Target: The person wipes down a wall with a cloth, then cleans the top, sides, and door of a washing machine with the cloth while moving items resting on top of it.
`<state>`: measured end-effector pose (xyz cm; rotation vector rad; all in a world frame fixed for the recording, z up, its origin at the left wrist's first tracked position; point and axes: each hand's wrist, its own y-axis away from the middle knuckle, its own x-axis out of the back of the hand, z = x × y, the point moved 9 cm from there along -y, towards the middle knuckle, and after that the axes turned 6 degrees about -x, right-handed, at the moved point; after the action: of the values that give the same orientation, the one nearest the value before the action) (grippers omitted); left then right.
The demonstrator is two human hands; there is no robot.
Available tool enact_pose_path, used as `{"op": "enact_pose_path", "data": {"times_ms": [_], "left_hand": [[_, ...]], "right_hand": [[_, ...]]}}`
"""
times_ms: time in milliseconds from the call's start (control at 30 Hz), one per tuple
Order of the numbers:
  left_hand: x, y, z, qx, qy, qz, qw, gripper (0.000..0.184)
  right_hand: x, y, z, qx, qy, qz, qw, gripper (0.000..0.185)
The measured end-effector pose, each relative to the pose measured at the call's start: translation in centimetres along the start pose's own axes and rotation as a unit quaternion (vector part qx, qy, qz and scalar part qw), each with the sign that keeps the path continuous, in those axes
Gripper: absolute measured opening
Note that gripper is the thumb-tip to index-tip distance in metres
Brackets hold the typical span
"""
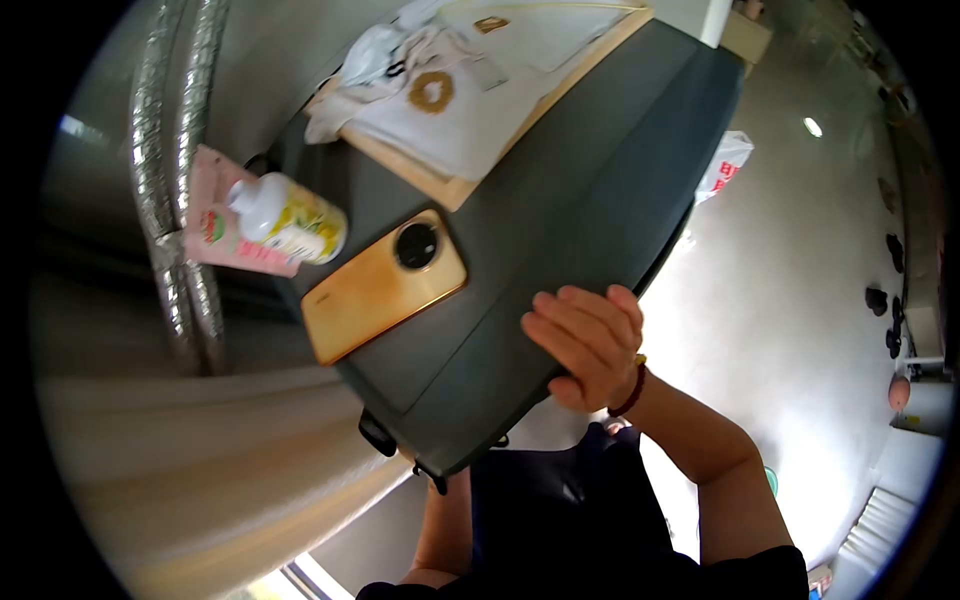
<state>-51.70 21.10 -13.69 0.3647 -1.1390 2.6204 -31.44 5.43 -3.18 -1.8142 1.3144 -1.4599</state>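
Observation:
My right hand [590, 345] is over the near right edge of a dark grey board [540, 240], its fingers stretched out and nothing in them. Whether it touches the board I cannot tell. A dark red bracelet [632, 390] circles that wrist. Of my left arm only the forearm [445, 525] shows. The hand itself is hidden behind the board's near left corner. Nearest to my hands on the board lies a gold phone [360, 300], back up, its round black camera showing. Beyond it a white bottle [295, 220] with a yellow label lies tilted against a pink pouch [215, 235].
At the far end lies a wooden frame [455, 190] with white cloth, a crumpled garment [375, 75] and a brown ring-shaped piece [430, 92]. Silver ducts [150, 150] stand at left, above a beige curtain [200, 480]. A white bag [725, 165] with red print is beyond the right edge.

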Motion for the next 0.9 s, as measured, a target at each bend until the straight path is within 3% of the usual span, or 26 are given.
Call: {"op": "enact_pose_path", "data": {"times_ms": [133, 267, 367, 433, 567, 900], "left_hand": [[1.7, -1.0, 6.9, 0.072, 0.052, 0.008, 0.996, 0.053], [1.3, -4.6, 10.3, 0.087, 0.032, -0.028, 0.995, 0.052], [0.3, -7.0, 12.1, 0.022, -0.051, -0.138, 0.989, 0.050], [-2.1, -8.7, 13.8, 0.014, -0.213, -0.294, 0.931, 0.060], [-6.9, -9.5, 17.1, -0.034, -0.231, -0.372, 0.898, 0.065], [-10.5, -9.1, 19.7, -0.037, -0.193, -0.328, 0.924, 0.072]], "right_hand": [[-0.1, 0.1, 0.1, -0.029, -0.018, -0.020, 0.999, 0.045], [0.2, -0.6, 0.1, -0.049, -0.027, -0.076, 0.996, 0.039], [0.7, -1.6, 0.2, -0.067, -0.044, -0.125, 0.989, 0.037], [1.0, -2.0, 0.4, -0.080, -0.067, -0.155, 0.982, 0.037], [1.0, -2.6, 0.8, -0.113, -0.108, -0.176, 0.972, 0.037], [1.8, -4.4, 2.3, -0.113, -0.213, -0.269, 0.932, 0.038]]}}
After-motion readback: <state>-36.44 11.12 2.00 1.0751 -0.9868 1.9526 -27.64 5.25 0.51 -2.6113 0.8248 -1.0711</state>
